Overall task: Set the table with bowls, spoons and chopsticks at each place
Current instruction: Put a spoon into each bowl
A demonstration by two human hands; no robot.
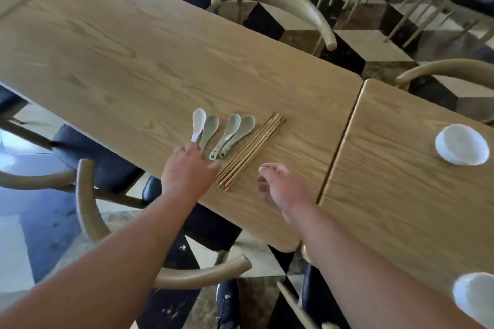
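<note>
Several ceramic spoons lie side by side on the wooden table (133,61): one white spoon (198,123) and pale green spoons (232,131). A bundle of wooden chopsticks (250,151) lies just right of them. My left hand (187,168) rests palm down at the handles of the white spoon and its neighbour, fingertips touching them; a grip is not visible. My right hand (280,187) hovers over the table right of the chopsticks, fingers loosely curled, holding nothing. Two white bowls stand on the adjoining table: one (461,145) at the far right, another (475,299) at the lower right edge.
A second wooden table (401,195) butts against the first at a narrow seam. Curved-back wooden chairs (88,208) with dark seats stand along both long sides. The floor is a black, white and brown tile pattern. My dark shoe (228,304) shows below the table edge.
</note>
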